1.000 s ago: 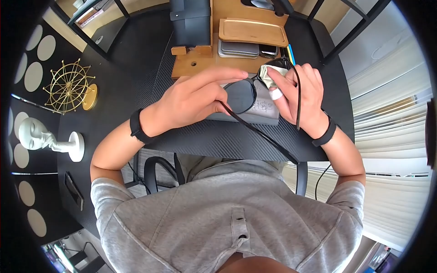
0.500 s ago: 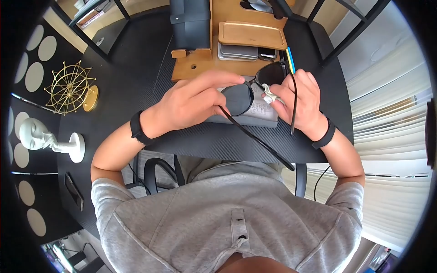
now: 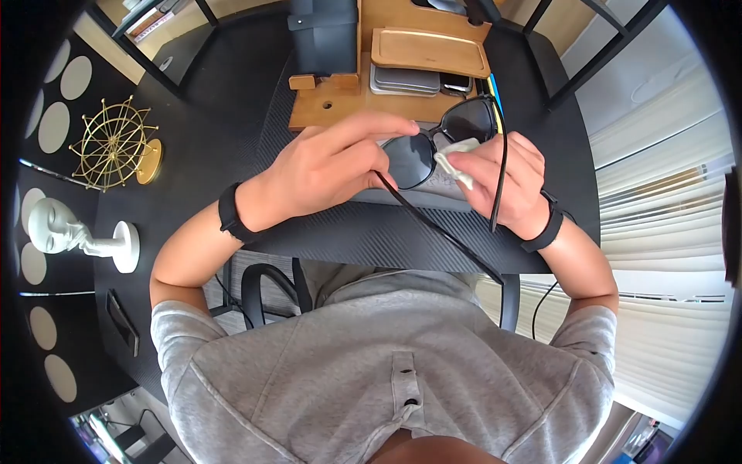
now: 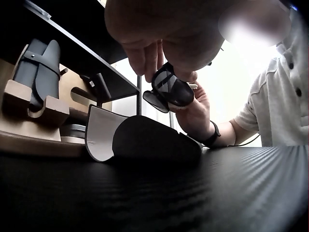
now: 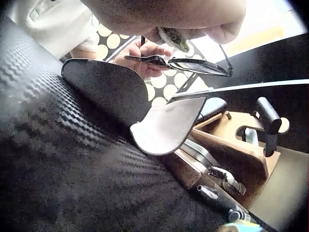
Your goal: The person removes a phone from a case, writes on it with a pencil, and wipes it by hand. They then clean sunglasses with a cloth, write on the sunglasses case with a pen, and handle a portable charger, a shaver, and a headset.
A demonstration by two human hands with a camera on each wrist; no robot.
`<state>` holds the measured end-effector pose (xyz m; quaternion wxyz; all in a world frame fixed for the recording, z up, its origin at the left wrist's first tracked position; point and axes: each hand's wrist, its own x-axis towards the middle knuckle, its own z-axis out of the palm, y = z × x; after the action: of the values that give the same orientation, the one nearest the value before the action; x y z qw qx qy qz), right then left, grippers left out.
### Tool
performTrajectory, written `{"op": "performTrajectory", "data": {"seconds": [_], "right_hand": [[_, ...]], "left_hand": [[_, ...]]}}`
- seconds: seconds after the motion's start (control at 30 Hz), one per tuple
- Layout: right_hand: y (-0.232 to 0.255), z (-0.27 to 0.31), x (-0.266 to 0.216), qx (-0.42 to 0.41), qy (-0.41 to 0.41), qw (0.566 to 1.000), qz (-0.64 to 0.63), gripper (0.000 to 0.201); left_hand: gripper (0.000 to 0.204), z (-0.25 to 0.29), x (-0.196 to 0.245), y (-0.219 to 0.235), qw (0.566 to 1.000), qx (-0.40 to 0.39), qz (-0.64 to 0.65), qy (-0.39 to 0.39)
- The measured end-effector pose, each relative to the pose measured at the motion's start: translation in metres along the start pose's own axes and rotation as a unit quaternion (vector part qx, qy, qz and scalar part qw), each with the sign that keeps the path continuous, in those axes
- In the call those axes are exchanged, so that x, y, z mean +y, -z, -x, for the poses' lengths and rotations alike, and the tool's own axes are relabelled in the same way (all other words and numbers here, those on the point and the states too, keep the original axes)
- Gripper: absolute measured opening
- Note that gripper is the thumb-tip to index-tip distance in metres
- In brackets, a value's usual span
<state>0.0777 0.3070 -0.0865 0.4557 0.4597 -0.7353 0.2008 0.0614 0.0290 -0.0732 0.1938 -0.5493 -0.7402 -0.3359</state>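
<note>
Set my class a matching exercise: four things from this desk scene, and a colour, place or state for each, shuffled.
1. Sunglasses
2. Cloth
3. Wheel ornament
4. Strapped case

A. gold-coloured
B. in a wooden holder
C. pinched by the right hand
D. held by the left hand

Pairs: 1-D, 2-C, 3-A, 4-B

Whoever's sitting there has on a soft, heathered grey shirt [image 3: 325,371] filling the lower middle of the head view, with raised seams slanting down either side. A short placket [image 3: 403,363] with dark buttons [image 3: 410,402] runs down the front. The sleeves [image 3: 185,332] are short and rumpled. Each wrist wears a plain black band, left [image 3: 233,213] and right [image 3: 546,226].
</note>
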Motion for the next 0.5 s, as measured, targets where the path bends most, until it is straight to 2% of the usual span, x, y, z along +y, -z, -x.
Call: {"op": "performTrajectory", "data": {"seconds": [0.1,0.27,0.5], "right_hand": [[-0.002,-0.007,-0.01,-0.029,0.0,0.999,0.035,0.032],[0.003,-0.006,-0.016,-0.145,-0.019,0.985,0.094,0.053],[0.0,-0.012,-0.021,-0.171,-0.015,0.976,0.137,0.054]], "left_hand": [[0.024,0.002,0.002,-0.001,1.0,-0.015,-0.004,-0.007],[0.027,0.001,0.002,-0.001,1.0,-0.021,-0.013,-0.018],[0.024,0.002,0.0,0.0,1.0,-0.008,-0.014,-0.002]]}}
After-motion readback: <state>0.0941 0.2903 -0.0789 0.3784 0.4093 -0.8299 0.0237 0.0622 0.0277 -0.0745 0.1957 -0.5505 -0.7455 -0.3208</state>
